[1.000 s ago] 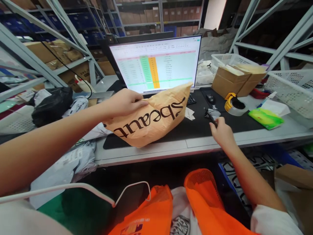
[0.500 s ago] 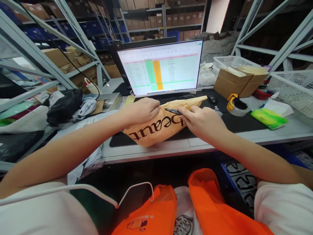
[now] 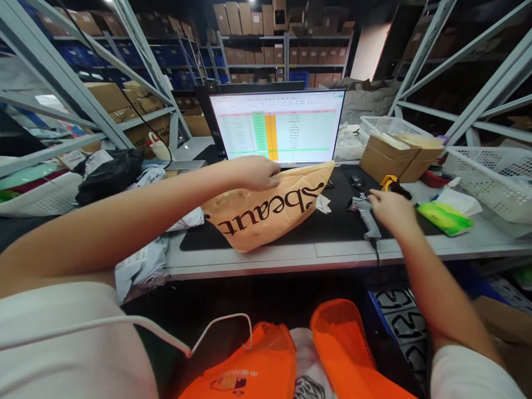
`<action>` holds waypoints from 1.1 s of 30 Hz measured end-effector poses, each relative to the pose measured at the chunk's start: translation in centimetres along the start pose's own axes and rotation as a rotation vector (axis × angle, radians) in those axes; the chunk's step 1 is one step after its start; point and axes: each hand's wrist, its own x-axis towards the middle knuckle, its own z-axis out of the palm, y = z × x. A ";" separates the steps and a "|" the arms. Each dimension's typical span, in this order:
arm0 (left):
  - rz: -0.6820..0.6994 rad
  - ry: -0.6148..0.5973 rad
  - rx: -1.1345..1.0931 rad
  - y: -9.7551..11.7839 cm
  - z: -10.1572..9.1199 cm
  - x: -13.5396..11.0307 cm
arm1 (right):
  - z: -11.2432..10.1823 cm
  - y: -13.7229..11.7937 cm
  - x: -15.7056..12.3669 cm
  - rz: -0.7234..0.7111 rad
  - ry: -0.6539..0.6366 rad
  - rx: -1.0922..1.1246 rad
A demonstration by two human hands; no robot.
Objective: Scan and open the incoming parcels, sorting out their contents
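A tan mailing bag point(image 3: 266, 216) with large black lettering, upside down from here, lies tilted on the black desk mat point(image 3: 341, 235). My left hand point(image 3: 260, 173) is closed on its upper edge. Off to the right, my right hand point(image 3: 393, 210) is held over the mat with its fingers drawn together; whatever they may hold is hidden. Just left of that hand lies a grey barcode scanner point(image 3: 366, 219) with its cable. Behind it is a yellow tape dispenser point(image 3: 389, 182), partly covered. A crumpled white scrap point(image 3: 323, 204) sits at the bag's right side.
A monitor point(image 3: 303, 130) showing a spreadsheet stands behind the bag. At the right are a cardboard box point(image 3: 386, 158), a green packet point(image 3: 446, 217) and a white basket point(image 3: 482, 172). Plastic-wrapped parcels point(image 3: 110, 177) crowd the left side. Metal frame posts flank the desk.
My right hand has left the bag and moved right, beside the scanner. The slim dark tool it held at the bag is out of sight. My left hand still grips the bag.
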 end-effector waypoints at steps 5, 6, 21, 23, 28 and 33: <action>0.052 0.000 -0.078 1.5 -0.4 3.7 | 6.2 -5.4 -2.2 -0.098 0.039 0.153; 0.065 -0.003 -0.087 1.8 -0.2 3.8 | 6.1 -6.6 -2.9 -0.146 0.176 0.235; 0.171 -0.051 -0.269 3.2 1.2 0.0 | 3.5 -16.2 -4.5 -0.882 0.593 0.345; 0.201 -0.178 -0.236 3.8 0.5 -0.1 | 3.3 -15.8 -4.5 -0.952 0.642 0.354; 0.101 -0.149 0.011 4.6 -0.2 -0.7 | 2.4 -13.6 -6.4 -1.156 0.658 0.361; -0.059 0.137 0.157 0.8 1.6 -2.9 | 2.6 -8.5 -8.0 -1.199 0.641 0.408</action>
